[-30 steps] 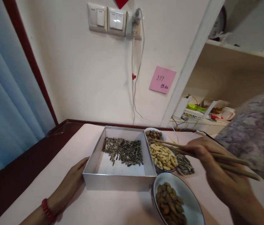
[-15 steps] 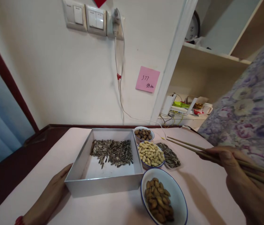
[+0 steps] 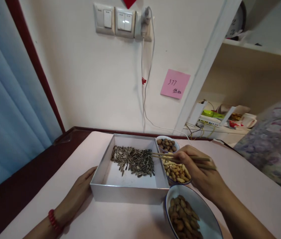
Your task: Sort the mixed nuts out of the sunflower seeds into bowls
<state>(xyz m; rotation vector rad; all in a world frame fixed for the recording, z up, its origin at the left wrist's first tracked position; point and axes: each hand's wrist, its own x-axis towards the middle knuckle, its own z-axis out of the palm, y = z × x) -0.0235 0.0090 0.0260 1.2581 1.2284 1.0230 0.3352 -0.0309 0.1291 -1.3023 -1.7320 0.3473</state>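
Right hand (image 3: 201, 172) was closed around the chopsticks (image 3: 165, 158), which were held slanting left, their tips a little apart. The tips had just been brought over the right wall of the box (image 3: 130, 195), to the right end of the seeds (image 3: 135, 160). With that, the seeds were put within reach of the chopsticks; whether any were touched or pinched could not be told. The heap was spread over the far part of the box floor, and bare floor was left in front of it.

Left hand (image 3: 81, 188) was laid against the outside of the box's left wall, near the front corner. Its fingertips were partly hidden, so whether they were clamped there could not be told.

Half a second earlier, the chopsticks had been held well to the right, clear of the box and bowls, and a packet of seeds had been seen beside the peanuts (image 3: 178, 173). Now the peanuts were partly covered by the right hand and the packet was blocked from view. The camera's view had been turned, but no shift was noticed in the nuts (image 3: 166, 145), the almonds (image 3: 183, 215) or the box on the worktop (image 3: 128, 220).
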